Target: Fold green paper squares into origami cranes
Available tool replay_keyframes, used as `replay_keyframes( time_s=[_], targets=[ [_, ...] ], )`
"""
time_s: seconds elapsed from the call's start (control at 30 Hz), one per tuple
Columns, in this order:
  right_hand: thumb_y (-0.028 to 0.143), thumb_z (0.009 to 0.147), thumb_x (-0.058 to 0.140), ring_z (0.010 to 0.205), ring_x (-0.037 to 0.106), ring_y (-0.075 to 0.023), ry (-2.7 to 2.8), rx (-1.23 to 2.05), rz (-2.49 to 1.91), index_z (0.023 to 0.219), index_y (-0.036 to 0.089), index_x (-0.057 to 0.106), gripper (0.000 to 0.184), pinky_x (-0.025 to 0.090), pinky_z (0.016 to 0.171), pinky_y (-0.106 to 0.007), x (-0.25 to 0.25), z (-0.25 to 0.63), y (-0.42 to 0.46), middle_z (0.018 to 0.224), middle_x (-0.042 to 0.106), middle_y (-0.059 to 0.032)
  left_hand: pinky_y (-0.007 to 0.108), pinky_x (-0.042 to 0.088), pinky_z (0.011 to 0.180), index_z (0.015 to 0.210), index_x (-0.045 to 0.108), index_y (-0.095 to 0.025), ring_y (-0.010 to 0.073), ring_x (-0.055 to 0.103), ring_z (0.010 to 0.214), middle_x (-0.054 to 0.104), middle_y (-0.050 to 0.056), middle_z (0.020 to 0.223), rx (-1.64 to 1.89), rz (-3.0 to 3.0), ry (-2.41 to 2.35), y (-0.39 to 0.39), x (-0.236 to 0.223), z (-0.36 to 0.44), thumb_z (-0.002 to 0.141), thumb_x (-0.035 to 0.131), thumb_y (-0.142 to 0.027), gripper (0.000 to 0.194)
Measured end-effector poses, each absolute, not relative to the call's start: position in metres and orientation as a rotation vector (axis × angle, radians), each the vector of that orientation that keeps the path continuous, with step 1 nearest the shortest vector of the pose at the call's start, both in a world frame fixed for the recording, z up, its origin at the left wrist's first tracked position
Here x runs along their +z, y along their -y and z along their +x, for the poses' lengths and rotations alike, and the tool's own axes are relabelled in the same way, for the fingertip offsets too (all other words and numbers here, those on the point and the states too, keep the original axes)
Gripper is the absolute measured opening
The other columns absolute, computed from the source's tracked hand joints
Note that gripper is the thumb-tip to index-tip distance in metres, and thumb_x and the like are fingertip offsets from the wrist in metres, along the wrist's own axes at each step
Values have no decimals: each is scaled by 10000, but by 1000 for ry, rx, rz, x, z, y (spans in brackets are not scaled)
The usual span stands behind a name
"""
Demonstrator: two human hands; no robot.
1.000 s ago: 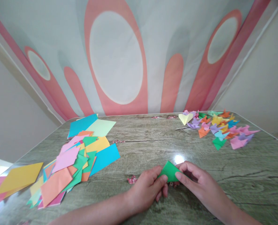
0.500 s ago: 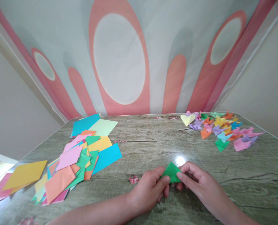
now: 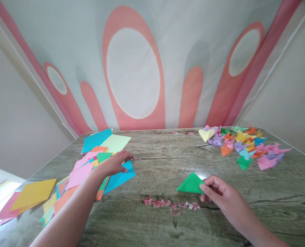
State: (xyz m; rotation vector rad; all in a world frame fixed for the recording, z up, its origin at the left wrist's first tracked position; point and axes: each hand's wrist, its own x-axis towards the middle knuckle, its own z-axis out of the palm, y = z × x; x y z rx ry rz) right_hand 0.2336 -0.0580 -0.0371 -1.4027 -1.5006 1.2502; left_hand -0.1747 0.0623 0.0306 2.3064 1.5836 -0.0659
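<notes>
Off the green paper [image 3: 190,183] came my left hand [image 3: 116,164], loosely open, perhaps touching the blue sheet [image 3: 120,180] below; my right hand [image 3: 219,192] pinched the paper, seemingly mid-fold; further creasing called for both.

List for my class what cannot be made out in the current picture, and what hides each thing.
All in the head view:
Part of the orange sheet: hidden by the left forearm.
Whether the left hand touches the blue sheet: the hand covers any contact.
Right corner of the green paper: covered by the right hand.
Creases of the far folded shapes: too small, overlapping.
</notes>
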Motion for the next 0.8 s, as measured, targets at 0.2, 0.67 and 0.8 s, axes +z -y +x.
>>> replay_keyframes(
  time_s=[0.2, 0.67, 0.8],
  targets=[
    [542, 903, 499, 693, 583, -175, 1531, 1224, -1412, 815, 216, 527, 338, 383, 668, -300, -39, 235, 57, 695, 646, 7, 305, 432, 765, 1184, 558, -226, 233, 575, 877, 616, 28, 969, -115, 2183, -1558, -69, 33, -167, 597, 644, -221, 594],
    [523, 895, 516, 674, 581, -171, 1519, 1211, -1401, 815, 210, 548, 325, 394, 670, -298, -36, 234, 57, 676, 653, 5, 273, 434, 657, 1113, 537, -125, 133, 512, 669, 587, -34, 719, 907, 1896, -2011, -115, 88, -215, 859, 481, -589, 532],
    [510, 896, 522, 659, 583, -165, 1530, 1204, -1402, 814, 209, 557, 314, 392, 652, -295, -36, 234, 57, 669, 661, 8, 308, 503, 711, 1157, 470, -99, 134, 579, 706, 642, 5, 804, 1115, 1668, -2067, -118, 75, -237, 885, 431, -601, 572]
  ],
)
